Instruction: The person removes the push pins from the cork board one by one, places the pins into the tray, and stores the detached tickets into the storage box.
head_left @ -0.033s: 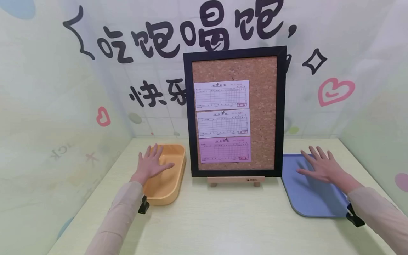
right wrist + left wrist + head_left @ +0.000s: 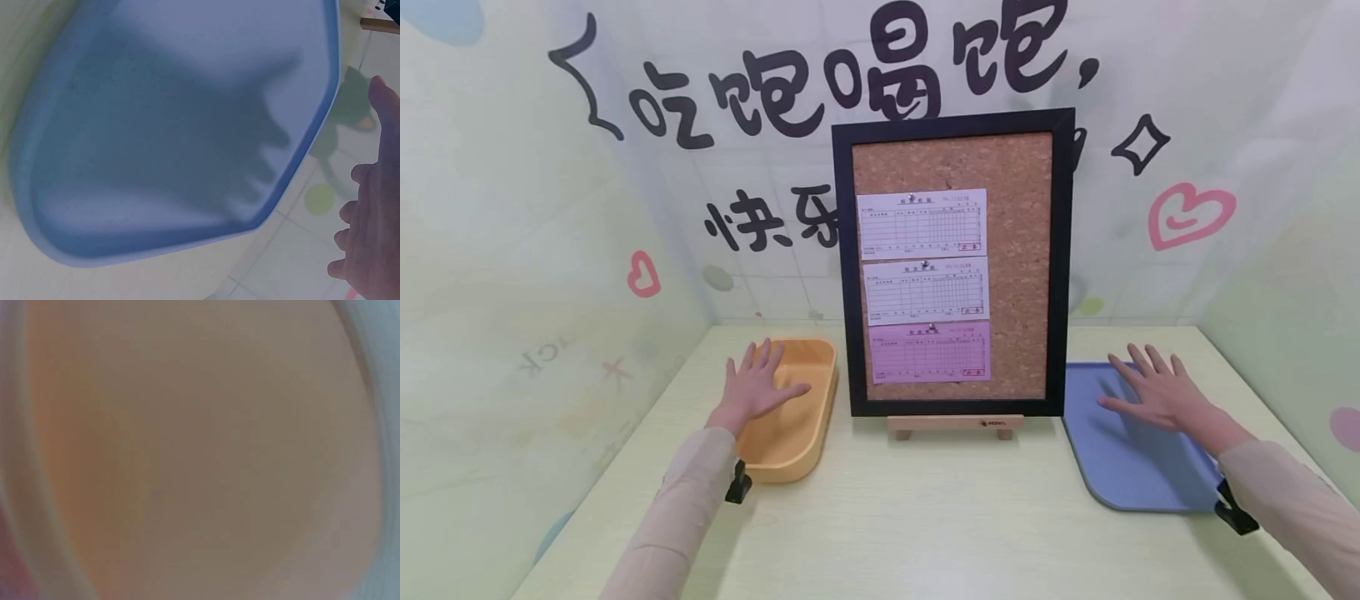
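My left hand (image 2: pixel 754 392), fingers spread, is over the orange tray (image 2: pixel 801 437) on the left of the table and holds nothing. On the other side, my right hand (image 2: pixel 1159 398) hovers with splayed fingers above the blue tray (image 2: pixel 1112 475). In the right wrist view, that hand (image 2: pixel 375 219) shows at the right edge, and its shadow falls across the blue tray (image 2: pixel 206 31). Between the hands stands a black-framed corkboard (image 2: pixel 1018 267). Pinned down its left part are two white printed slips, an upper (image 2: pixel 922 227) and a middle one (image 2: pixel 927 293), plus a pink slip (image 2: pixel 930 357) at the bottom.
A small wooden stand (image 2: pixel 955 427) supports the corkboard on the pale wooden table (image 2: pixel 955 517). Patterned walls (image 2: pixel 760 275) with black lettering and pink hearts close off the back and sides. The left wrist view is a blur of orange and brown.
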Available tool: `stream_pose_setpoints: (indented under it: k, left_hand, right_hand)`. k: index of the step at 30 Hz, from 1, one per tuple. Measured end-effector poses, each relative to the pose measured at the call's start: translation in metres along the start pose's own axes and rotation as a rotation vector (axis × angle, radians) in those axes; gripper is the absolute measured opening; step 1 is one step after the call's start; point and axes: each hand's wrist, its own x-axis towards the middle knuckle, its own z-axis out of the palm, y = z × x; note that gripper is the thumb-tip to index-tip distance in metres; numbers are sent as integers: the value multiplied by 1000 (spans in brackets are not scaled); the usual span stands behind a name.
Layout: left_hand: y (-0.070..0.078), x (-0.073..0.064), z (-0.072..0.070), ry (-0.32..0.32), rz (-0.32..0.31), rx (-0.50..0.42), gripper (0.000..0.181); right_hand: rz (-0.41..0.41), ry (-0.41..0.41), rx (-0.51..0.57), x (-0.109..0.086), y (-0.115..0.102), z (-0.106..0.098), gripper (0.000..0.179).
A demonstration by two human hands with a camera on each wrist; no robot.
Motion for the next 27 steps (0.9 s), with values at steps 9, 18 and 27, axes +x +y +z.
stream_pose_setpoints:
  k: [9,18,27]
  left_hand:
    - [0,1,0,0,5,0,93]
    - [3,6,1,11,27,6,93]
    - [9,8,0,-9,48,-21,93]
  right_hand:
    - [-7,-3,-11,3,1,0,85]
    - [-20,0,-41,10,1,-7,85]
    - [-37,11,-55,10,1,-20,83]
